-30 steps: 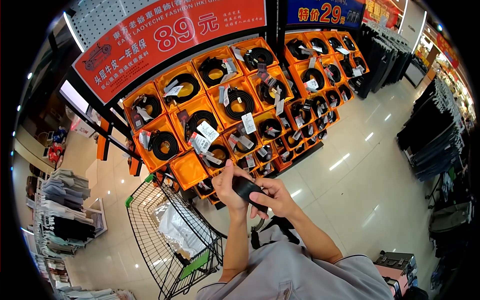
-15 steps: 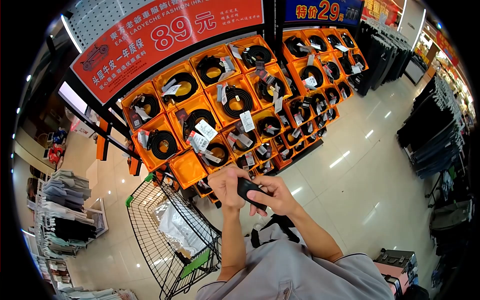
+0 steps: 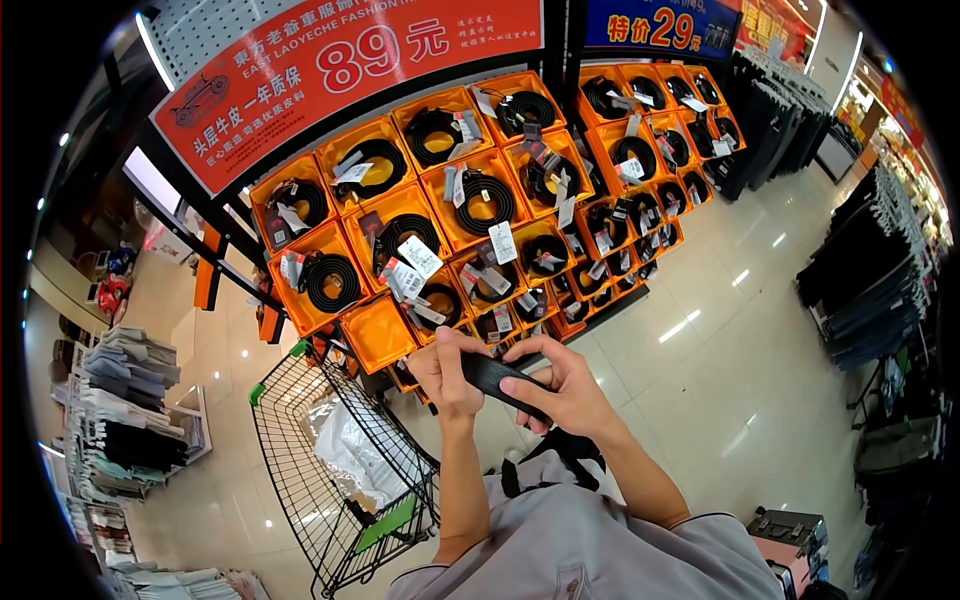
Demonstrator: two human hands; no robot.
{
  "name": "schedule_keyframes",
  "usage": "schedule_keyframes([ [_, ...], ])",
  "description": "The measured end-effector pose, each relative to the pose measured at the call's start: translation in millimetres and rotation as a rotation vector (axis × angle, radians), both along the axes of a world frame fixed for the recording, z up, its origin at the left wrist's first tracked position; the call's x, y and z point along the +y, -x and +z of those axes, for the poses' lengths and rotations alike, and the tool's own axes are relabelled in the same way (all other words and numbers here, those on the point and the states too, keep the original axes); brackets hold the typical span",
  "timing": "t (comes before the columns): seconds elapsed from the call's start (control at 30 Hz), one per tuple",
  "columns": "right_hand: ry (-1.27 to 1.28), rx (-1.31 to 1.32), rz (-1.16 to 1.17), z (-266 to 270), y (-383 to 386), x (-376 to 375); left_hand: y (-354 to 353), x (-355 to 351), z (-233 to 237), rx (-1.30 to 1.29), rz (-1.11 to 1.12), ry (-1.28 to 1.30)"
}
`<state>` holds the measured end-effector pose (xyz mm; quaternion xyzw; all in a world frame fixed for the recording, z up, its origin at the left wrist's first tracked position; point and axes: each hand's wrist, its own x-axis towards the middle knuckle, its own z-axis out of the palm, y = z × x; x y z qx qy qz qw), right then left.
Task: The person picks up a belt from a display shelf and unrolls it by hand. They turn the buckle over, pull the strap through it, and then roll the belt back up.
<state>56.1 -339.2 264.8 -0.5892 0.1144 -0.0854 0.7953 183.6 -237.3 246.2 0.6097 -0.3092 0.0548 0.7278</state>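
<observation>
Between my two hands is a black strip with a grained surface, which looks like a leather belt (image 3: 503, 382). My left hand (image 3: 447, 374) is closed around its left end, with the index finger raised. My right hand (image 3: 566, 388) grips the other end, thumb laid on top and fingers curled beneath. How much of the strip is folded inside my fingers is hidden. Just beyond my hands rises a rack of orange boxes holding coiled black belts (image 3: 484, 206) with white tags. One orange box (image 3: 377, 336) near my left hand holds no belt.
A wire shopping cart (image 3: 388, 524) stands at my lower left with a white plastic-wrapped item (image 3: 358, 452) inside. Above the boxes is a red price sign (image 3: 350, 75). Clothes racks (image 3: 140, 400) line the left, and hanging trousers (image 3: 862, 270) the right. A pink suitcase (image 3: 790, 550) is at lower right.
My hands have moved slightly apart, and a longer stretch of the black belt shows between them. The view has shifted slightly, so the rack sits a little further right.
</observation>
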Motion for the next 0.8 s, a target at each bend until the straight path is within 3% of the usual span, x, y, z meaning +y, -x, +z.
schedule_keyframes([
  [0.4,-0.022,-0.009,0.071,-4,2,-6,1,-4,3,0.146,-0.091,0.150],
  [0.8,0.009,-0.073,-0.097,17,16,-13,0,-2,-6,-0.071,-0.104,-0.058],
])
